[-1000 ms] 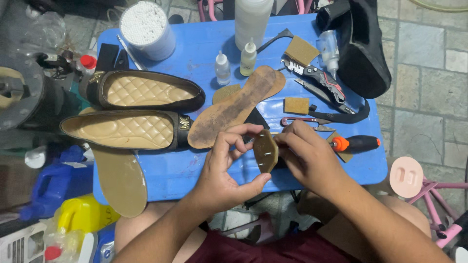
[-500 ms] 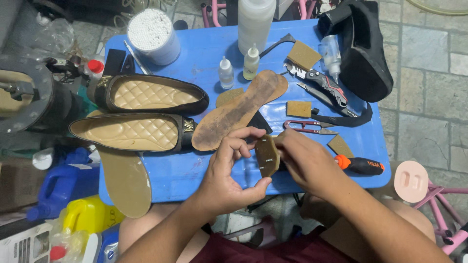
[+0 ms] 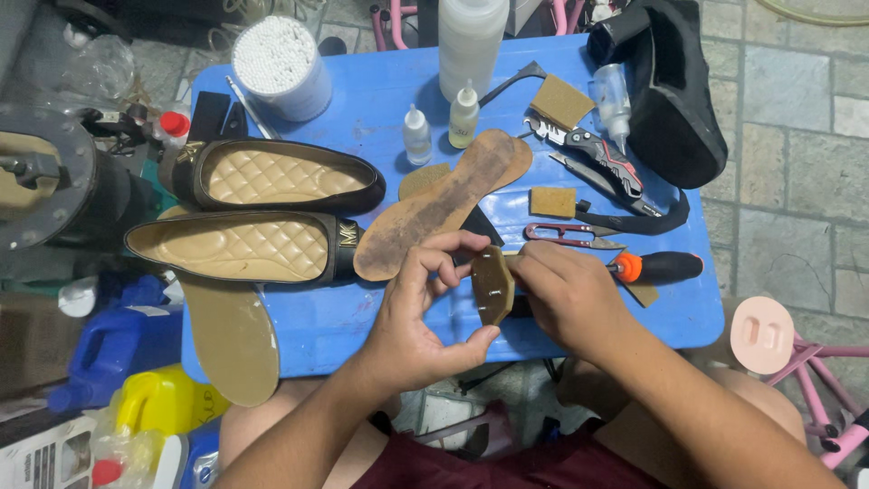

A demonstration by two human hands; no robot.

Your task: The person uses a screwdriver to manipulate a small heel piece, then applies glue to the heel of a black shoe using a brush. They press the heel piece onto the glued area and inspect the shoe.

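Observation:
Both hands meet over the front edge of a small blue table. My left hand pinches a small brown heel-shaped piece between thumb and fingers, holding it upright. My right hand presses against the piece's right side, fingers curled; whether it holds a tool is hidden. A worn brown insole lies just beyond my hands. Two black flat shoes with tan quilted lining, the far shoe and the near shoe, lie at the left.
On the table lie a screwdriver with an orange and black handle, red thread snips, a utility knife, sandpaper squares, small glue bottles, a tub of cotton swabs and a black bag. A tan insole overhangs the left edge.
My hands have turned the brown piece more upright and shifted slightly. The view has drifted a little, so the table sits lower in frame.

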